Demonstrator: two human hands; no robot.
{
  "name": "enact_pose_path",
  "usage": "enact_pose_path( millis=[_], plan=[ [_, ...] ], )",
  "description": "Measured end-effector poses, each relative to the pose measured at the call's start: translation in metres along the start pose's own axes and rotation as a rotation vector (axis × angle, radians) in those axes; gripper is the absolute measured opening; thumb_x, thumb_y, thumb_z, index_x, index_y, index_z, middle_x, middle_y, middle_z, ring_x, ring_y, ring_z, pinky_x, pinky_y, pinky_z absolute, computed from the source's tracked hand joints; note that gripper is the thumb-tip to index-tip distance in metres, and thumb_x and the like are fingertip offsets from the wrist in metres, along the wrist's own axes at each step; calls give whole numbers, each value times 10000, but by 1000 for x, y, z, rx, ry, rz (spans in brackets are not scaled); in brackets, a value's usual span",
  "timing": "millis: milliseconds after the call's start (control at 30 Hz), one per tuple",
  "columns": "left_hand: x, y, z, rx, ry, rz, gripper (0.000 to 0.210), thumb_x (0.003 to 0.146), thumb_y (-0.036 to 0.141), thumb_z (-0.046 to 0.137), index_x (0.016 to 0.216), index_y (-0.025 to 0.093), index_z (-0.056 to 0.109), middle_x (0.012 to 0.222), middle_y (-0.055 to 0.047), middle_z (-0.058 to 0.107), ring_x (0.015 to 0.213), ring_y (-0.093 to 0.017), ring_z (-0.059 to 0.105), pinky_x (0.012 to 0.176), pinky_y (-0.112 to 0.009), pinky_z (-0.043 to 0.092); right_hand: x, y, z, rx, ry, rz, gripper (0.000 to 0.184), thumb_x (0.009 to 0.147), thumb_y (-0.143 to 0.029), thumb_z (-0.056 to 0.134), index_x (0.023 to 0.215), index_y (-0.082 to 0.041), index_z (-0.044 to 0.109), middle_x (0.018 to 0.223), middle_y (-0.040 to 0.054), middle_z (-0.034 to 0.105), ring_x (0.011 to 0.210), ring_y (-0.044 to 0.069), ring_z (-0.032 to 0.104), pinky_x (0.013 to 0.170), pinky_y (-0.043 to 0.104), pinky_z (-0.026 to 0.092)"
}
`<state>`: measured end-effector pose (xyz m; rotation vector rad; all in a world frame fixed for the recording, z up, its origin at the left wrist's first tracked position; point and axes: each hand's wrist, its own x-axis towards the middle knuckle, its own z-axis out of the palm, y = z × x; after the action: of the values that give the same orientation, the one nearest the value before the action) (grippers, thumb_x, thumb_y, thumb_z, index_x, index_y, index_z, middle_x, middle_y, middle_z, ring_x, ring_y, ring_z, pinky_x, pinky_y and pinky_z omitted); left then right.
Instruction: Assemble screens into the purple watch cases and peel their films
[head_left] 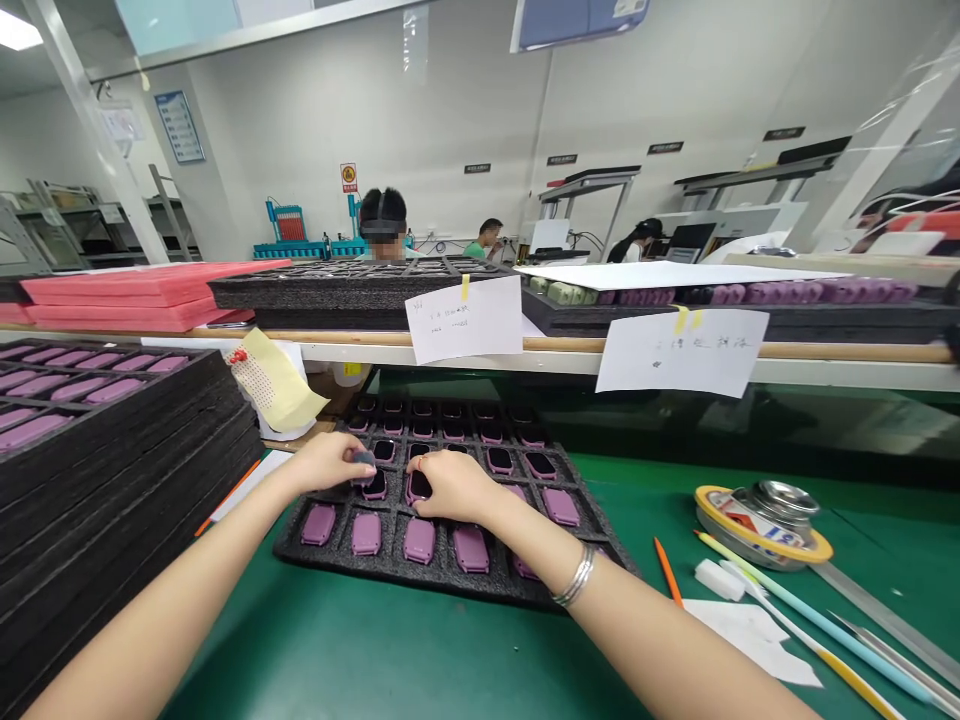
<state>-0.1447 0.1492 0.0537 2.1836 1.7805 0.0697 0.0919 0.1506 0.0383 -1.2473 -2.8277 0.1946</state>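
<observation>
A black foam tray lies on the green bench, its compartments holding rows of purple smartwatch cases. Those in the front row, such as this purple watch case, lie back side up. Farther rows show dark glass faces. My left hand is over the tray's left side, thumb and fingers pinched on a small grey-blue piece whose kind I cannot make out. Just right of it, my right hand has thumb and forefinger around the edges of a face-up watch case in its compartment.
Stacked foam trays with purple cases rise at left. A shelf with trays, pink foam and paper notes crosses ahead. At right lie a tape roll, brushes, an orange stick and paper scraps. People sit beyond.
</observation>
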Motion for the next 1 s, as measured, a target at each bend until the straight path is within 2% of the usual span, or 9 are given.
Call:
enact_pose_path(
  millis=[200, 333, 433, 500, 567, 667, 767, 867, 1000],
  plan=[
    [6, 15, 24, -112, 8, 27, 280, 925, 414, 642, 1029, 154, 652, 1064, -61, 671, 953, -212, 647, 864, -422, 536, -42, 8, -22, -20, 105, 42, 388, 796, -296, 704, 1162, -169, 684, 1071, 109, 759, 1002, 300, 716, 817, 366, 548],
    [-3, 23, 23, -308, 48, 31, 325, 773, 444, 776, 896, 159, 680, 752, 5, 644, 705, -182, 609, 711, -340, 493, -83, 16, -33, -45, 124, 100, 339, 778, -223, 681, 1111, -165, 711, 1000, 103, 778, 908, 332, 739, 744, 391, 549],
    [-14, 49, 20, -526, 159, 65, 325, 637, 438, 840, 788, 190, 696, 699, 5, 644, 722, -214, 602, 695, -315, 440, -112, 14, -32, -47, 147, 120, 357, 773, -190, 684, 1130, -184, 704, 1012, 79, 780, 910, 313, 740, 779, 390, 550],
    [-22, 77, 18, -726, 251, 102, 344, 677, 467, 797, 865, 206, 676, 895, -25, 696, 879, -229, 621, 750, -299, 443, -129, 8, -29, 33, 189, 87, 392, 750, -187, 713, 1139, -222, 697, 1046, 46, 778, 927, 280, 738, 805, 360, 551],
    [-30, 108, 16, -960, 281, 136, 379, 755, 545, 699, 898, 205, 608, 965, -44, 697, 872, -202, 639, 700, -273, 457, -143, -1, -27, 165, 232, 9, 411, 714, -175, 746, 1112, -265, 699, 1025, 0, 781, 907, 236, 739, 797, 314, 551],
    [-42, 148, 15, -1269, 221, 141, 417, 780, 589, 645, 886, 193, 571, 971, -57, 711, 590, -101, 546, 472, -213, 331, -160, -13, -29, 290, 342, -156, 454, 686, -169, 773, 1114, -287, 681, 1032, -33, 779, 882, 191, 741, 798, 267, 549],
    [-49, 170, 25, -1589, 109, 67, 346, 759, 504, 647, 775, 164, 587, 729, -17, 683, 469, -44, 374, 458, -185, 303, -171, -18, -37, 311, 506, -290, 518, 735, -166, 742, 1223, -285, 616, 1135, -17, 760, 933, 174, 741, 839, 248, 552],
    [-53, 176, 43, -1735, -21, -50, 328, 760, 490, 628, 786, 164, 603, 566, 19, 594, 487, -75, 455, 509, -187, 398, -171, -15, -42, 287, 661, -281, 574, 786, -136, 676, 1312, -317, 533, 1153, -7, 754, 960, 177, 743, 846, 264, 575],
    [-59, 179, 58, -1823, -215, -143, 419, 729, 541, 754, 822, 151, 630, 673, -27, 658, 602, -139, 608, 619, -261, 523, -159, -4, -35, 259, 726, -195, 663, 747, -125, 663, 1350, -345, 495, 1155, 5, 752, 970, 228, 747, 845, 344, 609]
  ],
)
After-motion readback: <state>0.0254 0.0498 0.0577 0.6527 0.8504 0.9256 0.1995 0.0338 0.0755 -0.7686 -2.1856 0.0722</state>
